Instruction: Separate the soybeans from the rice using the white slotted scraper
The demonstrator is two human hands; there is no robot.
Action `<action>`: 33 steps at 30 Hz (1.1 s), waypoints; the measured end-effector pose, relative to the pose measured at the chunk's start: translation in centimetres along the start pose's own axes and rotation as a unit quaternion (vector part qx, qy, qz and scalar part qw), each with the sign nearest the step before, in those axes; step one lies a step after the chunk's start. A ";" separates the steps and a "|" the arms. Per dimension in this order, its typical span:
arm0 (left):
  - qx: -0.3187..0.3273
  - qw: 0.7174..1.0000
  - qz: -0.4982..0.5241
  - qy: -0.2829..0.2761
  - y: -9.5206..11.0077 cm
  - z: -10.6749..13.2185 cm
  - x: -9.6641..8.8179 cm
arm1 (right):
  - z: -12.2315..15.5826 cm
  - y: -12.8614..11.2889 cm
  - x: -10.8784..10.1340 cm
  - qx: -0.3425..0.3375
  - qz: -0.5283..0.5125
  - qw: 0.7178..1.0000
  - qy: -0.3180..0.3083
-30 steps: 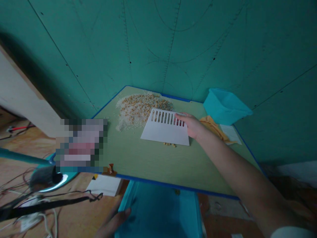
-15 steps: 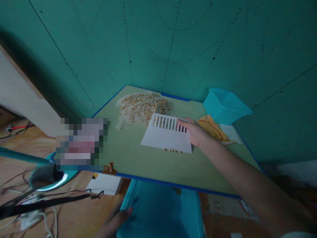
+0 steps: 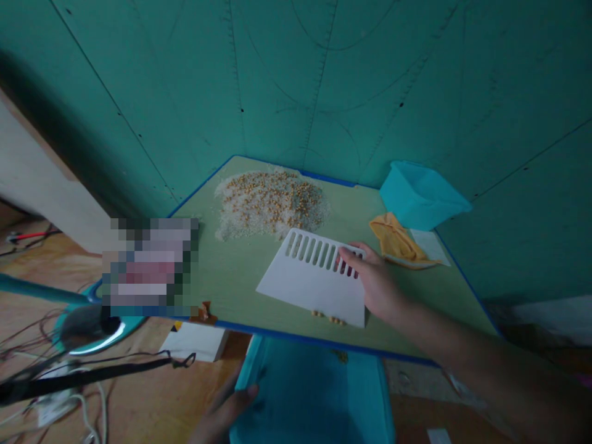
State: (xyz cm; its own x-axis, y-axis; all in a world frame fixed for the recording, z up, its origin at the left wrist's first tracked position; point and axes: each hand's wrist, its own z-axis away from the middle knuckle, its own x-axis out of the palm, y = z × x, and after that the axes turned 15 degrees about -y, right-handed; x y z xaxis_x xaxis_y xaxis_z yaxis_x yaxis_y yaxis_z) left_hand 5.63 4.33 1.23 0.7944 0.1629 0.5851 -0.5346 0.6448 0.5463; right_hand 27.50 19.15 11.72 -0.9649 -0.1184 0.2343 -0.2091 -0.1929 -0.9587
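Nearer the front edge comes the white slotted scraper (image 3: 309, 277), drawn away from the heap and bringing a few loose beans (image 3: 337, 320) with it across the green table (image 3: 231, 265), while below, the blue tub (image 3: 319, 394) has slid a touch to the right. Starting from the left, a brown scrap (image 3: 204, 310) sits at the table's near edge, a white box (image 3: 197, 340) lower down by the floor. Next, the left hand (image 3: 226, 410), blurry but curled around the tub's left side: thumb hooked over the rim to the inside, most of the other fingers out of sight. Up on the table, the heap (image 3: 272, 200) of tan beans and pale grains spreads toward the back, and the scraper now lies just in front of it, tilted a little, with those loose beans along its lower edge. And here's the right hand (image 3: 374, 277), closed on the scraper's right end, thumb pressed on top, fingers beneath and showing through the slots. Farther right, an orange cloth (image 3: 402, 243) lies crumpled partly over a white sheet (image 3: 430, 243), with an open blue bin (image 3: 419, 197) just behind.
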 end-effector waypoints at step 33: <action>0.035 0.999 -0.036 -0.012 0.3 -0.2 -0.3 | -7.9 -5.1 -4.9 -0.072 0.022 0.996 -0.042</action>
State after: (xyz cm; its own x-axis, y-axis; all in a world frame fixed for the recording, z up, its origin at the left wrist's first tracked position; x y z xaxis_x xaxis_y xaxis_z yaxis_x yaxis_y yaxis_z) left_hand 5.26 4.57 1.06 0.8247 0.1002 0.5566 -0.4962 0.6005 0.6271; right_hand 32.00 28.44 14.22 -0.9582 -0.2066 0.1981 -0.1931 -0.0446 -0.9802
